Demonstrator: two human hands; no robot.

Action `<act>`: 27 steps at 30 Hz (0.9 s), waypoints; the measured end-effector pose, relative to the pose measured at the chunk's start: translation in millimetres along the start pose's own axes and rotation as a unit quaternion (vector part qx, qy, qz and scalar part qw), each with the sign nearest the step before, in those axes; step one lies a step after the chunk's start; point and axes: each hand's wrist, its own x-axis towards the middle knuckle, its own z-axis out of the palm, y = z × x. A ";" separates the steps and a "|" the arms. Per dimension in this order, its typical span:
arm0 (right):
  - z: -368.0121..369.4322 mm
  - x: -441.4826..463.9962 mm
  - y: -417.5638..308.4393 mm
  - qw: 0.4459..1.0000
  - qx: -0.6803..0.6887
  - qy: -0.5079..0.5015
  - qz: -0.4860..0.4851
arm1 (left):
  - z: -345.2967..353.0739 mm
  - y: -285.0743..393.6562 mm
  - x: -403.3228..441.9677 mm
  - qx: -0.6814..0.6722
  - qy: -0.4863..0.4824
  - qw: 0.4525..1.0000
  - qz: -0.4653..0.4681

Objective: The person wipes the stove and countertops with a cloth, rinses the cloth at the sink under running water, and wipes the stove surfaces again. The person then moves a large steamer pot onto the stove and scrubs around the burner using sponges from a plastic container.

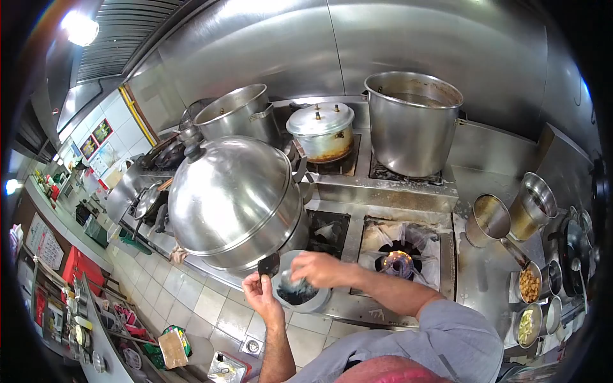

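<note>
My left hand is closed, thumb and fingers pinching the lower end of a small dark flat piece held upright. What it is made of I cannot make out. My right hand is just to its right, over a pale round bowl, with its fingers curled downward. Something greyish shows at those fingertips, too blurred to name. Inside the bowl lie dark contents. Behind both hands rises a large steamer pot with a domed metal lid.
A lit gas burner is right of the bowl, near my right forearm. Behind stand a tall stockpot, a lidded pot and another open pot. Metal containers and small food-filled pans sit at the right.
</note>
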 end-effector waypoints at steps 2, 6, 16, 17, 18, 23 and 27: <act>25.5 6.4 0.2 0.999 -0.032 -0.035 -0.008 | -2.7 -2.5 -0.7 -0.010 0.002 1.000 0.007; 53.9 1.8 21.4 0.990 -0.016 -0.132 0.054 | -13.9 -24.2 -2.4 0.007 -0.040 0.999 -0.007; 49.1 -8.2 2.3 0.739 0.598 0.167 0.262 | 26.1 -25.0 -9.5 -0.147 -0.021 0.978 -0.150; 56.0 -10.3 7.4 0.735 0.600 0.173 0.262 | 27.5 -32.1 -11.2 -0.145 -0.039 0.979 -0.140; 65.2 -13.8 16.1 0.707 0.610 0.250 0.258 | 29.0 -36.4 -12.6 -0.125 -0.080 0.976 -0.161; 31.3 -33.6 59.1 0.671 0.443 0.540 0.251 | 27.2 -29.8 -22.7 0.229 -0.144 0.961 0.065; -47.1 -138.8 143.0 0.662 0.196 0.642 0.333 | 1.4 -30.2 -24.7 0.392 -0.137 0.895 0.162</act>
